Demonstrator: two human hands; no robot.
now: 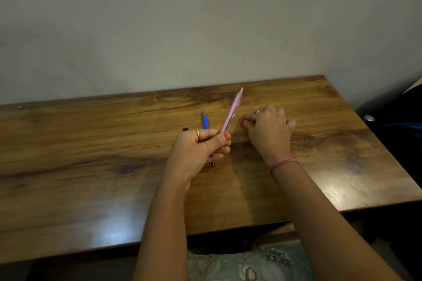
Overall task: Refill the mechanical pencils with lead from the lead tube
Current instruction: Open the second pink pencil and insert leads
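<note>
Head view: left hand (201,143) grips the pink mechanical pencil (231,113) low on the barrel, thumb and fingers wrapped around it. Metal tip (213,163) pokes out below the hand toward the person; white cap end (241,90) points up and away, tilted right.

Right hand (269,128) sits on the wooden table (91,155) just right of the pencil, fingers curled down, fingertips (244,123) pinched together at the surface. Probably picking up a lead or a small part, but too small to see, so what it holds can't be told.

Blue mechanical pencil (205,120) lies flat on the table just behind the left hand, untouched. Small black item (185,129) at the left hand's far edge, mostly hidden; could be the lead tube, can't confirm.

Judgement: pink pencil is the one being loaded. To do it well:
- keep the cap end raised and steady, barrel not rolling in the grip
- cap looks seated; it needs to come off before anything goes in
- bring the lead in line with the barrel axis, no side load, since leads snap easily
- pinch light, let it drop in rather than push
</note>
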